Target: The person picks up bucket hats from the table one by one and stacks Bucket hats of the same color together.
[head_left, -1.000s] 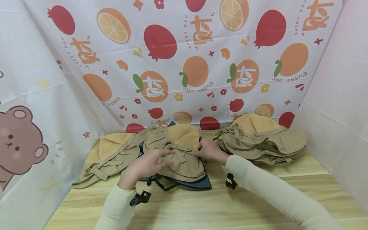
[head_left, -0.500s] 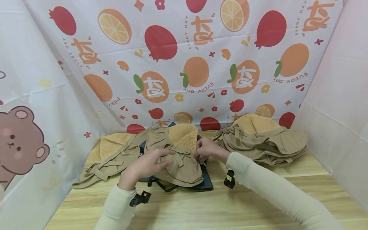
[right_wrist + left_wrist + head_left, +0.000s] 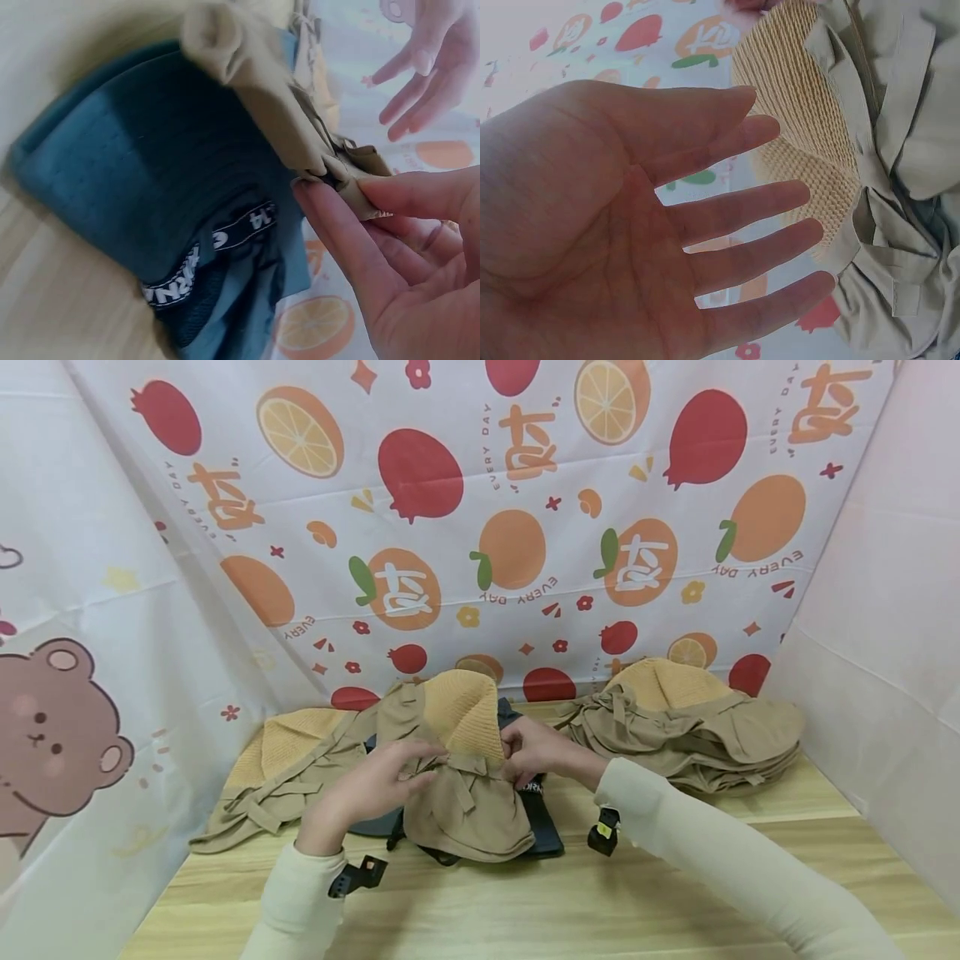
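A khaki sun hat with a straw-coloured woven crown and a tied bow [image 3: 471, 810] lies tilted over a dark blue cap [image 3: 542, 827]. My right hand [image 3: 543, 750] pinches the hat's fabric at the right edge, between thumb and fingers, as the right wrist view shows up close. White lettering on a black band marks the blue cap [image 3: 135, 150] under it. My left hand [image 3: 371, 785] is at the hat's left side, fingers spread and straight with nothing between them; in the left wrist view the palm [image 3: 630, 225] faces the woven crown [image 3: 802, 97].
Another khaki hat [image 3: 288, 760] with a woven crown lies at the left. A stack of similar khaki hats [image 3: 690, 727] sits at the right against the back. The wooden table [image 3: 510, 910] meets a fruit-print cloth [image 3: 450, 527] behind and white cloth at both sides.
The khaki hat has shifted left and toward me, its crown tilting up in my right hand's pinch. More of the blue cap shows at its right. My left hand has moved slightly left.
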{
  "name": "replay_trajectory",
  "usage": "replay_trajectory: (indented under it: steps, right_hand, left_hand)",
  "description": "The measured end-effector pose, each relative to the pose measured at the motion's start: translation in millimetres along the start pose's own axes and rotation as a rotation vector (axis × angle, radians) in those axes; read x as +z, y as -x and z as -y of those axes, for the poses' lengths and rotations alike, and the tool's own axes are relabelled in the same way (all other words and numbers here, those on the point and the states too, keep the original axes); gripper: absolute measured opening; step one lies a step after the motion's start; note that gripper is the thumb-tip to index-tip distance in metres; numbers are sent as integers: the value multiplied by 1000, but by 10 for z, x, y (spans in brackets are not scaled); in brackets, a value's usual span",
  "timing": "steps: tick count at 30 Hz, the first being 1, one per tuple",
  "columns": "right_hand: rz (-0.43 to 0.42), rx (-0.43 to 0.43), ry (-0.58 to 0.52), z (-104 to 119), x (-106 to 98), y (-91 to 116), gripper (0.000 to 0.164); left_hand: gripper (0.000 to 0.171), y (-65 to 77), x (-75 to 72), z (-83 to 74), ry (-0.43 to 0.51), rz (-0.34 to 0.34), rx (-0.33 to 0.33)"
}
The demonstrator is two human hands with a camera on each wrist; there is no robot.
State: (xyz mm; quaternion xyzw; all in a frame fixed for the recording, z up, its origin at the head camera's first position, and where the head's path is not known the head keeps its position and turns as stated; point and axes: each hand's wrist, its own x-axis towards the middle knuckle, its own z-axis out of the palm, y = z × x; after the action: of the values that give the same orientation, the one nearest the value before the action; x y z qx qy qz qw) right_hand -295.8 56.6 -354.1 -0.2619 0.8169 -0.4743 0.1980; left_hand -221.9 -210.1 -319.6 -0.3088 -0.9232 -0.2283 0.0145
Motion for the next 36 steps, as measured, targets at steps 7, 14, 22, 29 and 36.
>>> replay_trajectory:
  steps: [7, 14, 22, 29, 36]
  right_hand:
    - [130, -161, 102, 140, -47, 99, 22]
    - [165, -253, 189, 265, -116, 229, 24]
    - [126, -242, 247, 312, -219, 343, 27]
    - [86, -288, 283, 338, -351, 390, 24]
    - [43, -299, 294, 308, -483, 442, 29]
  left_hand:
    - [29, 97, -119, 29, 49, -188, -31]
    - [32, 133, -197, 88, 59, -420, -77]
    - [64, 181, -280, 184, 18, -452, -157]
    - [73, 306, -452, 443, 57, -238, -191]
    - [32, 394, -489, 662, 36, -151, -160]
